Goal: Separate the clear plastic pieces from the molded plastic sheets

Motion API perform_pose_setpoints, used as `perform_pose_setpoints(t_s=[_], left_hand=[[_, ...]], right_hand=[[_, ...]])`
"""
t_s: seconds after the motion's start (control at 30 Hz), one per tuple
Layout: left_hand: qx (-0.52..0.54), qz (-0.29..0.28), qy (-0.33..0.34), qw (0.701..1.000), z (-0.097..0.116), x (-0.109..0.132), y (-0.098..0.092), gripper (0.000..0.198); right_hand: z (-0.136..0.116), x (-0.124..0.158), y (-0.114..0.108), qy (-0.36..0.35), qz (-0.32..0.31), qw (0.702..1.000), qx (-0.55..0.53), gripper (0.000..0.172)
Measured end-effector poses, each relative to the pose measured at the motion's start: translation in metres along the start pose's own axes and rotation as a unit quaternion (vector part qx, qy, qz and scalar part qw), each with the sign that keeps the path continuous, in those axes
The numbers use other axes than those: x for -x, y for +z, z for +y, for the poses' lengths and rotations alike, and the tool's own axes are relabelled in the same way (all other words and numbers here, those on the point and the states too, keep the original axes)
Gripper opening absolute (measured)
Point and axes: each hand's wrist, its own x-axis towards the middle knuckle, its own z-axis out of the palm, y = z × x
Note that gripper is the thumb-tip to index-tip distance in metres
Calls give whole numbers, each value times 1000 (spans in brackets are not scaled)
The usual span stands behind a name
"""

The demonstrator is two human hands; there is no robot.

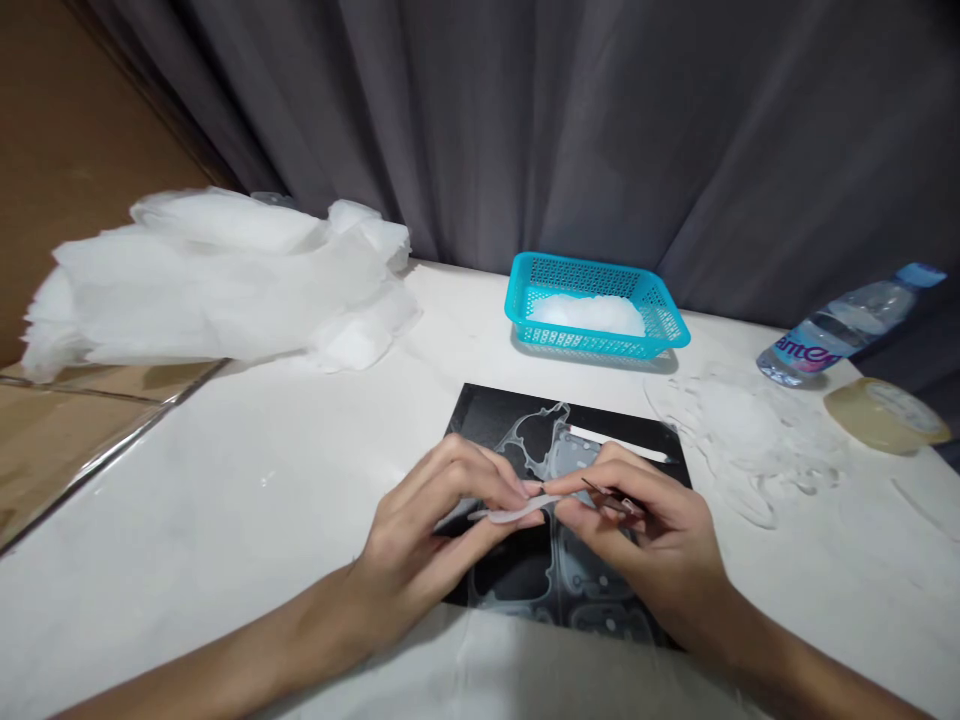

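Observation:
Between the thumb and fingers of my left hand (442, 525) is a thin translucent plastic piece (510, 514), held over the black board. My right hand (649, 525) is closed too, its thumb and forefinger pinching the right end of that piece. A slim, coppery metal tool (619, 500), perhaps tweezers, is tucked in the right fingers. Under both hands lies the black board (480, 410), bearing a clear plastic sheet (577, 455) with rounded cut-out shapes. Partly behind my right fingers, a white pencil-like stick (622, 441) rests on the board.
A blue basket (592, 345) with white pieces stands behind the board. On the right are clear plastic scraps (750, 430), a water bottle (832, 335) and a tape roll (885, 415). A pile of white sheets (217, 280) lies left, by cardboard (82, 430). A grey curtain (480, 130) hangs behind.

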Motion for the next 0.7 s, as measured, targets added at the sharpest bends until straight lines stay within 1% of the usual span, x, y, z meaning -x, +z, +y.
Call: perform_pose_setpoints(t_s=[0.13, 0.23, 0.3, 0.4, 0.5, 0.6, 0.7], left_hand=[[4, -8, -16, 1000, -2, -2, -1, 22], [0, -19, -28, 999, 0, -5, 1, 25], [1, -22, -27, 999, 3, -8, 2, 23], [12, -3, -27, 1000, 6, -12, 3, 16], [10, 11, -38, 999, 7, -13, 5, 17], [4, 18, -40, 999, 8, -13, 5, 18], [-1, 28, -29, 999, 9, -14, 5, 16]], right_hand=[[3, 1, -2, -24, 5, 1000, 2, 12], [3, 3, -2, -35, 8, 999, -9, 11], [3, 3, -1, -39, 7, 999, -13, 11], [2, 3, 0, -28, 3, 999, -16, 9], [-1, 1, -1, -2, -12, 1000, -17, 5], [-3, -3, -8, 19, -41, 999, -10, 14], [-4, -6, -17, 23, -54, 998, 9, 25]])
